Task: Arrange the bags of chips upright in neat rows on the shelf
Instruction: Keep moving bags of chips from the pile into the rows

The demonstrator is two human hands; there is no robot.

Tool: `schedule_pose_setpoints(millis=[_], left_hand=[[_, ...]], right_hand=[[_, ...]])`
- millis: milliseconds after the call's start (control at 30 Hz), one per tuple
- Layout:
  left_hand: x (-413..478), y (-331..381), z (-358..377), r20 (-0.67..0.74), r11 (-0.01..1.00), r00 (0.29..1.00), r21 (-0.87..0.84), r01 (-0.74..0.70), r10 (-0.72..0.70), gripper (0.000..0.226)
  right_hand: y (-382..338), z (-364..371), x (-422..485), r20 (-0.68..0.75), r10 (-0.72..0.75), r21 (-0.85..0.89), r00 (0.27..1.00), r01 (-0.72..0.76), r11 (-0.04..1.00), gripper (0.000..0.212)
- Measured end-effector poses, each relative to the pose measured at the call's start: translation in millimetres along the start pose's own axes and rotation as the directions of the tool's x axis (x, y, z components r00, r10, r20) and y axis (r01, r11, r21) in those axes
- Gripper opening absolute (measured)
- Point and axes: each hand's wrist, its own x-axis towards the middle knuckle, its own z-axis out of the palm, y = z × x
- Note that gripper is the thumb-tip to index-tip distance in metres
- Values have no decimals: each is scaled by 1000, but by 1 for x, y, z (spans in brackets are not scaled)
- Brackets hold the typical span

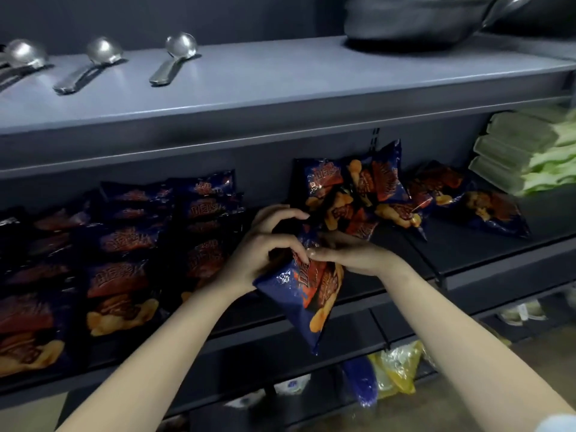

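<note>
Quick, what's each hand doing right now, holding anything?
Left hand: closed, fingers curled round the top of the chip bag.
Right hand: closed, holding the same chip bag from its right side.

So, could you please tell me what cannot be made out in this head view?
Head view:
Top of the held chip bag: hidden by the left hand and right hand.
Leftmost ladle: handle cut by the left edge.
Dark object above: cut by the top edge.
Lower-shelf packets: too blurred to identify.
</note>
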Motion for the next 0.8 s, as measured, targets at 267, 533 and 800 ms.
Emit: schedule_pose_setpoints(millis=[267, 533, 800], left_hand=[[-6, 5, -20, -360, 907, 861, -352, 231, -359, 28], [-23, 9, 42, 76, 955, 953, -13, 296, -294, 25], [-42, -14, 111, 359, 845, 806, 445, 296, -471, 63]], right_hand=[[20, -11, 8, -321, -118, 208, 940, 191, 959, 49], [24, -21, 43, -651, 62, 398, 757, 270, 877, 37], [9, -18, 106, -630, 57, 349, 775, 217, 911, 59]])
